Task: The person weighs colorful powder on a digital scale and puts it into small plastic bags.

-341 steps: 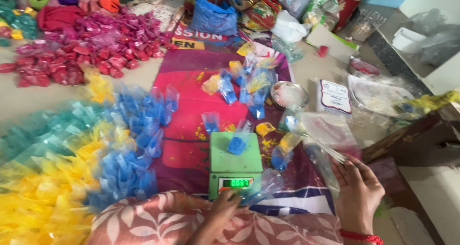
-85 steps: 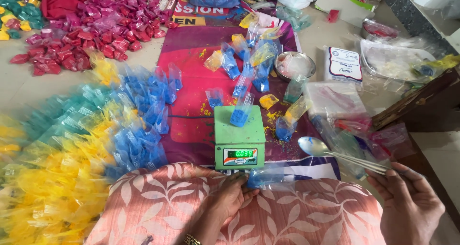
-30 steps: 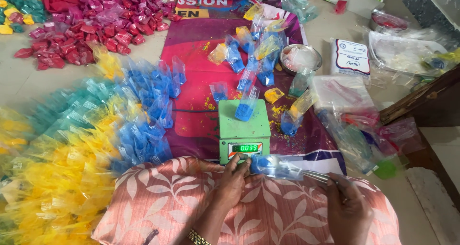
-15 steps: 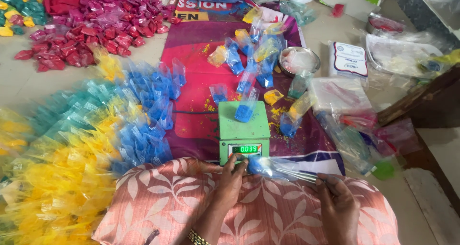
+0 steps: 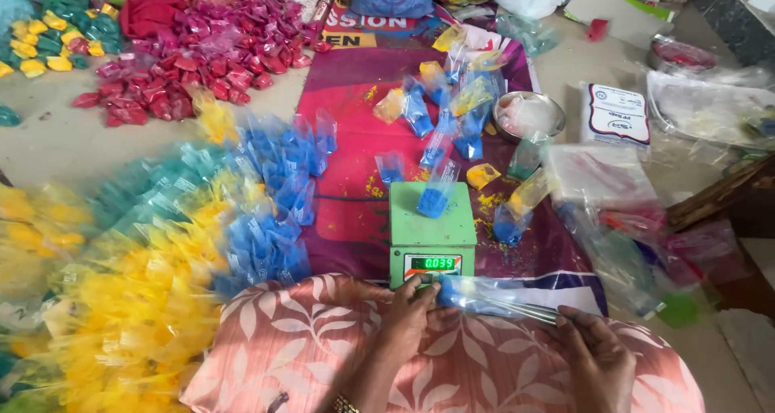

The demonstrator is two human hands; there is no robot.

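Blue-powder packet (image 5: 476, 293), clear plastic, lies across my lap just in front of the green scale (image 5: 428, 234), near the front edge of the floor mat (image 5: 355, 138). Left hand (image 5: 412, 316) pinches its left end, fingers closed on the plastic. Right hand (image 5: 593, 356) grips a thin metal handle, probably a spoon (image 5: 525, 312), that reaches into the packet's open right end; fingers curled round it, bowl hidden inside the plastic so I can't tell how full it is. Hands well apart, packet stretched between them.

A second small blue packet (image 5: 433, 201) sits on the scale's platform, display lit. Loose blue packets (image 5: 266, 219) are piled to the left of the scale, yellow packets (image 5: 121, 316) further left, pink-red ones (image 5: 178, 82) at the far left of the floor. A steel bowl (image 5: 529, 114) stands beyond the scale to the right.

To do this well, I judge: keep the left pinch firm so the mouth stays open, keep the packet level, slide the spoon in shallow, tip slowly, avoid powder spilling onto the lap cloth (image 5: 307, 356).
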